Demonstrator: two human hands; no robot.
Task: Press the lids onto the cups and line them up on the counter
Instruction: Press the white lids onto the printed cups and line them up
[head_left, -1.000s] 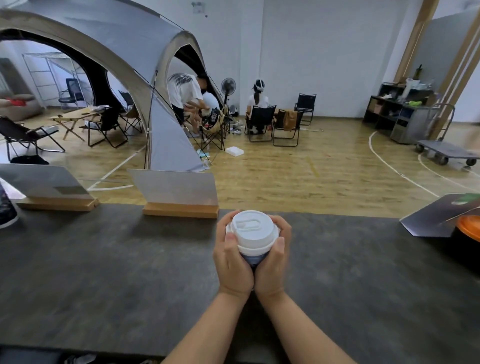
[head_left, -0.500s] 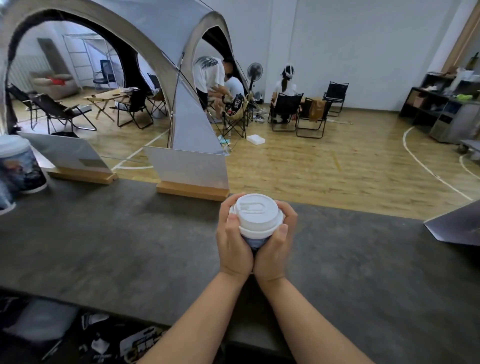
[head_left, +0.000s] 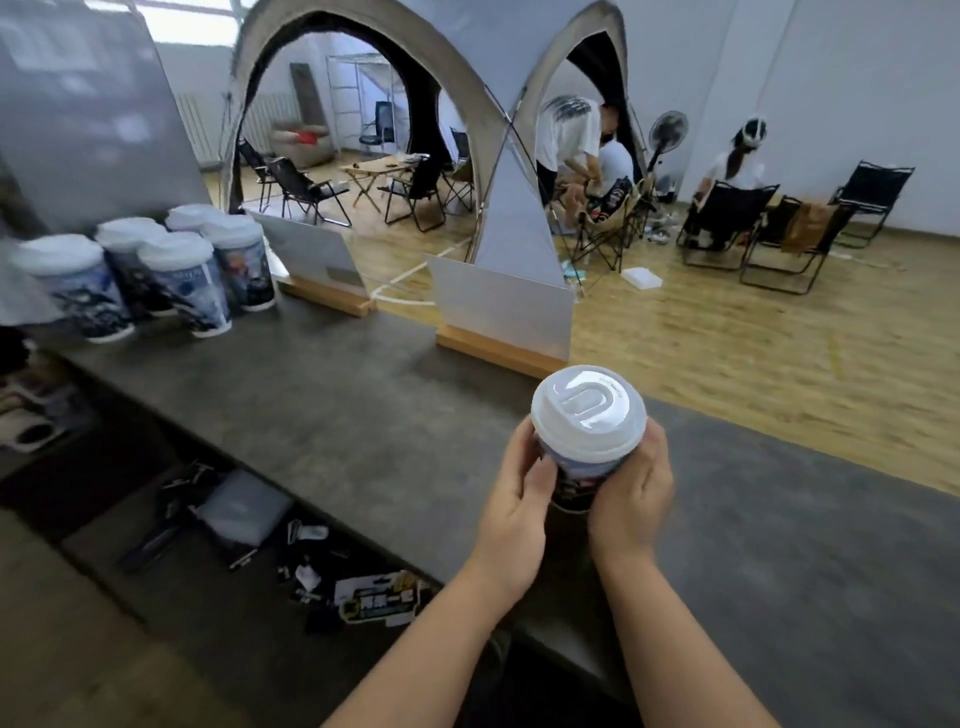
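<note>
1. Wooden flooring (head_left: 727, 332) fills the hall beyond the counter, with white walls behind it.
2. Grey arched tent (head_left: 498, 171): stands on the floor past the counter's far edge. Folding chairs and a small wooden table show through its arch; people sit and stand to its right, blurred.
3. Counter (head_left: 332, 415): dark grey and matt, running from upper left to lower right across the view. All items below are placed in relation to it.
4. Lower shelf (head_left: 218, 540): on the near side of the counter and beneath it, holding dark clutter, a clear plastic bag and a printed card. Contents too blurred to identify further.
5. Two white sign panels (head_left: 504, 306) in wooden bases: upright along the counter's far edge, well apart from each other.
6. Finished cups (head_left: 192, 283): five lidded printed cups grouped close together at the counter's far left end. Whether they touch one another cannot be told.
7. Left hand (head_left: 511, 514): above the counter's near edge, fingers curled round the left side of the cup (head_left: 576, 475).
8. Right hand (head_left: 631, 499): beside it, fingers wrapped round the right side of the same cup.
9. Cup: printed, held upright between both hands above the counter's near-middle stretch. Whether its base touches the counter cannot be told.
10. Lid (head_left: 588, 413): white, domed, seated on the cup's rim.
</note>
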